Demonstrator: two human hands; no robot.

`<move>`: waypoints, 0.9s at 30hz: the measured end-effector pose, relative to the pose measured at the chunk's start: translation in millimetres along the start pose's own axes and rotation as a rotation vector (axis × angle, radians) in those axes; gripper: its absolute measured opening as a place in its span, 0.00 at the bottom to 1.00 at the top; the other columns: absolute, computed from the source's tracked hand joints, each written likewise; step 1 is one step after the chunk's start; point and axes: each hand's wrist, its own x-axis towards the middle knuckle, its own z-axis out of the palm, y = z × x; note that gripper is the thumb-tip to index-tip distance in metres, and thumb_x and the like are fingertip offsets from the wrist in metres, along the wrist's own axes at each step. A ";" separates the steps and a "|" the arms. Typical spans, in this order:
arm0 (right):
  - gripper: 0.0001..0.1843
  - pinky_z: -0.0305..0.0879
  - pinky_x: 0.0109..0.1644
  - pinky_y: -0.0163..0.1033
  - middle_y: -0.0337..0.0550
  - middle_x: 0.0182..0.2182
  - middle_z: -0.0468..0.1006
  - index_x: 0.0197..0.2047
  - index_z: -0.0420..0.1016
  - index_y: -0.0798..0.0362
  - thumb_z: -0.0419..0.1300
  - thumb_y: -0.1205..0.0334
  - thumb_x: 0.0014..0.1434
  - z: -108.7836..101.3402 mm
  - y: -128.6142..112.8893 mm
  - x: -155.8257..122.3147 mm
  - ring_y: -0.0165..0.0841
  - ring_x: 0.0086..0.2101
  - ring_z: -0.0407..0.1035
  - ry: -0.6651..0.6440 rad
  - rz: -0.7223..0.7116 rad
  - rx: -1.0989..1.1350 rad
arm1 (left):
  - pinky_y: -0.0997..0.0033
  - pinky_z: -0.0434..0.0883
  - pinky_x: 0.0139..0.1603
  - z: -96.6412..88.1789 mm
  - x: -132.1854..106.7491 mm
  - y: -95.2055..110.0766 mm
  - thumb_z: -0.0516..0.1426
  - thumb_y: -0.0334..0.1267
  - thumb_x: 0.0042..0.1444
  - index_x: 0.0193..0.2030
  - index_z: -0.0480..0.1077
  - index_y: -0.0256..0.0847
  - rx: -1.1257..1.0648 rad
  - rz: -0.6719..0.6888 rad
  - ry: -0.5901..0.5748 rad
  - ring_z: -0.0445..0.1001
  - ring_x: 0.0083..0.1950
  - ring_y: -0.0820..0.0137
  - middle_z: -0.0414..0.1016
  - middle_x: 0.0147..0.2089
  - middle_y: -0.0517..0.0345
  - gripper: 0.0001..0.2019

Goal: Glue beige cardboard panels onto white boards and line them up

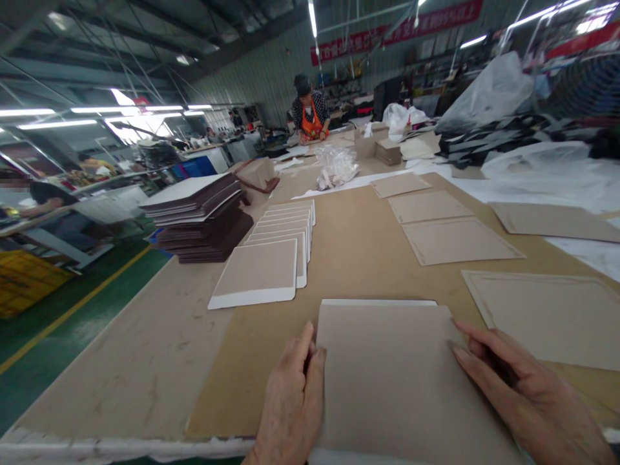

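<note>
"Where is the flat, grey-beige rectangular panel [387, 374]?"

"At the near edge of the worktable [130, 361], between the person's two hands, with a narrow white strip [378, 303] showing along its far edge."

"And the left hand [293, 394]?"

"Its thumb touches the panel's left edge and its forefinger lies close beside the thumb; whether they pinch the panel, one cannot tell."

"The right hand [523, 381]?"

"Thumb on the top face near the right edge, forefinger at that edge, tips slightly parted. Any grip from below is hidden."

"What lies around them?"

"Under the work, a smooth tan sheet [358, 239] covers part of the table. Beyond the left hand, white-bordered beige panels [261, 265] overlap in a row, and left of that row stands a tall stack of dark brown and white sheets [203, 226]. To the right, loose beige rectangular pieces [547, 316] lie spread out."

"Farther off?"

"A crumpled clear plastic bag [336, 166], then a co-worker in an orange apron [312, 123] at the far end."
</note>
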 end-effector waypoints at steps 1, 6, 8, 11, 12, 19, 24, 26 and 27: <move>0.26 0.72 0.31 0.37 0.40 0.33 0.79 0.46 0.82 0.45 0.59 0.37 0.54 1.3 0.8 2.9 0.36 0.30 0.74 -0.005 0.007 -0.002 | 0.55 0.73 0.51 2.5 3.1 -1.3 0.49 0.47 0.63 0.58 0.72 0.39 0.001 -0.001 0.001 0.76 0.49 0.57 0.78 0.47 0.44 0.22; 0.27 0.73 0.32 0.36 0.40 0.35 0.80 0.49 0.81 0.43 0.59 0.36 0.55 10.2 13.5 10.7 0.36 0.33 0.76 -0.026 0.034 -0.013 | 0.64 0.74 0.43 4.5 16.2 -0.2 0.51 0.45 0.63 0.52 0.75 0.42 -0.013 0.031 -0.034 0.77 0.43 0.62 0.78 0.42 0.50 0.18; 0.25 0.74 0.34 0.34 0.40 0.37 0.80 0.49 0.81 0.42 0.60 0.37 0.56 13.7 23.5 12.4 0.36 0.35 0.76 -0.050 0.034 -0.030 | 0.67 0.73 0.40 4.4 19.2 0.2 0.51 0.45 0.64 0.50 0.76 0.43 -0.018 0.028 -0.042 0.76 0.40 0.65 0.76 0.38 0.53 0.16; 0.25 0.74 0.35 0.33 0.40 0.39 0.79 0.51 0.80 0.41 0.62 0.38 0.55 16.9 41.3 13.6 0.36 0.36 0.76 -0.082 0.032 -0.032 | 0.69 0.73 0.39 6.0 20.6 -2.0 0.52 0.45 0.64 0.50 0.75 0.43 -0.045 0.026 -0.066 0.75 0.39 0.67 0.74 0.37 0.55 0.15; 0.26 0.74 0.35 0.32 0.41 0.39 0.79 0.53 0.80 0.41 0.62 0.38 0.55 17.5 46.5 13.4 0.36 0.37 0.76 -0.086 0.032 -0.024 | 0.70 0.73 0.39 6.9 20.8 -3.2 0.52 0.45 0.64 0.50 0.75 0.44 -0.055 0.021 -0.071 0.75 0.38 0.67 0.74 0.37 0.55 0.15; 0.26 0.72 0.37 0.31 0.40 0.37 0.76 0.57 0.76 0.41 0.59 0.39 0.60 19.7 43.7 5.3 0.35 0.38 0.73 -0.086 0.036 -0.011 | 0.69 0.74 0.37 12.6 22.4 -11.6 0.54 0.47 0.63 0.52 0.76 0.46 -0.092 -0.005 -0.046 0.74 0.37 0.67 0.73 0.35 0.55 0.16; 0.24 0.72 0.39 0.32 0.40 0.36 0.74 0.58 0.75 0.41 0.58 0.42 0.62 20.5 28.7 3.8 0.34 0.38 0.72 -0.086 0.069 -0.007 | 0.72 0.74 0.36 15.2 22.8 -17.0 0.55 0.45 0.63 0.53 0.75 0.47 -0.132 0.031 -0.018 0.74 0.36 0.69 0.72 0.35 0.57 0.15; 0.25 0.73 0.37 0.32 0.40 0.37 0.75 0.58 0.75 0.42 0.59 0.42 0.61 20.8 29.8 5.2 0.35 0.38 0.73 -0.087 0.033 -0.028 | 0.73 0.74 0.36 14.9 23.4 -17.7 0.56 0.44 0.63 0.52 0.75 0.47 -0.123 0.047 -0.009 0.75 0.36 0.69 0.72 0.35 0.58 0.14; 0.25 0.73 0.37 0.32 0.41 0.37 0.76 0.57 0.76 0.43 0.59 0.43 0.61 21.1 31.4 6.1 0.36 0.38 0.73 -0.088 0.012 -0.038 | 0.73 0.74 0.35 14.4 23.8 -17.6 0.56 0.43 0.63 0.52 0.76 0.46 -0.115 0.055 -0.008 0.75 0.36 0.70 0.72 0.35 0.58 0.14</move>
